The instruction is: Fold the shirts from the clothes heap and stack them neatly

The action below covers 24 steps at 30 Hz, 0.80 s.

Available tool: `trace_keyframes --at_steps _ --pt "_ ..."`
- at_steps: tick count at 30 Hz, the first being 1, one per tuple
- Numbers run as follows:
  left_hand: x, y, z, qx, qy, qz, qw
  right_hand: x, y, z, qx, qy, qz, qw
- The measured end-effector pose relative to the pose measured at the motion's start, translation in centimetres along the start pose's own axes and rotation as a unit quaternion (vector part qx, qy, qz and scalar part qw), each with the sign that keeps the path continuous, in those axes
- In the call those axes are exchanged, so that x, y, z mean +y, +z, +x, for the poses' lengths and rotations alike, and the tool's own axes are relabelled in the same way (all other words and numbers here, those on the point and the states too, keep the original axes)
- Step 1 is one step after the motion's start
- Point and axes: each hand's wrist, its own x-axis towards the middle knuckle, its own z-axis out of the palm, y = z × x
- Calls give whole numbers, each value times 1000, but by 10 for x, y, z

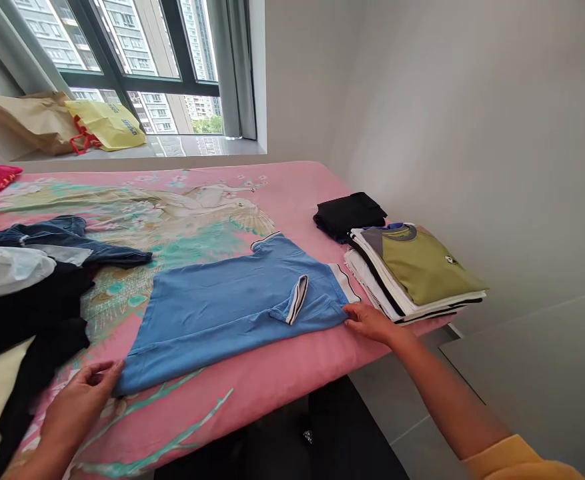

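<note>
A blue polo shirt (pixel 212 293) lies flat on the bed, its near side folded inward along its length. One short sleeve with a striped white cuff rests on top of it, and a striped white collar shows at the right end. My left hand (pixel 79 407) pinches the near corner of the hem at the left. At the other end, my right hand (pixel 369 323) has its fingers closed on the near corner by the collar.
Folded clothes with an olive shirt (pixel 417 263) on top sit at the bed's right edge, beside a folded black garment (pixel 349 215). Loose clothes, including jeans (pixel 72 240) and a white shirt (pixel 9 270), lie left. Paper bags (pixel 37 123) stand on the windowsill.
</note>
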Motion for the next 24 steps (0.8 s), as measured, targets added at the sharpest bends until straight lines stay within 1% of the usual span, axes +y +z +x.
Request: trace_keyframes --at_steps 2,3,4,6,7,9,11,12,14,16,18,20,22,24 --pt "17 -3 -10 62 12 -1 998 1 2 -2 -14 -1 52 999" --pt "30 -2 -15 78 33 -13 996 2 4 -2 -12 -5 81 997" --pt "46 2 -21 80 63 -28 994 3 6 -3 -5 -11 110 994" --pt "87 16 -33 64 132 -57 988 4 11 -3 7 -22 152 988" --pt "111 26 -38 46 163 -64 983 4 12 -3 10 -21 162 986" --pt "164 50 -48 -5 258 -84 962 4 14 -3 13 -12 166 986" --pt "220 78 -57 -53 333 -55 940 4 13 -4 14 -3 163 986" --pt "247 92 -62 -65 349 -32 934 5 12 -5 16 -1 164 986" --pt "295 119 -68 -85 354 19 931 5 10 -6 19 -2 170 985" --pt "332 140 -70 -84 344 68 933 7 7 -7 25 -3 178 984" --pt "356 153 -65 -85 328 99 936 8 6 -8 25 1 184 983" --pt "367 156 -54 -101 310 85 942 10 5 -8 15 10 193 981" --pt "369 149 -42 -112 303 23 946 11 3 -7 3 16 205 979" --pt "368 137 -31 -101 301 -45 947 12 2 -7 2 14 210 978"
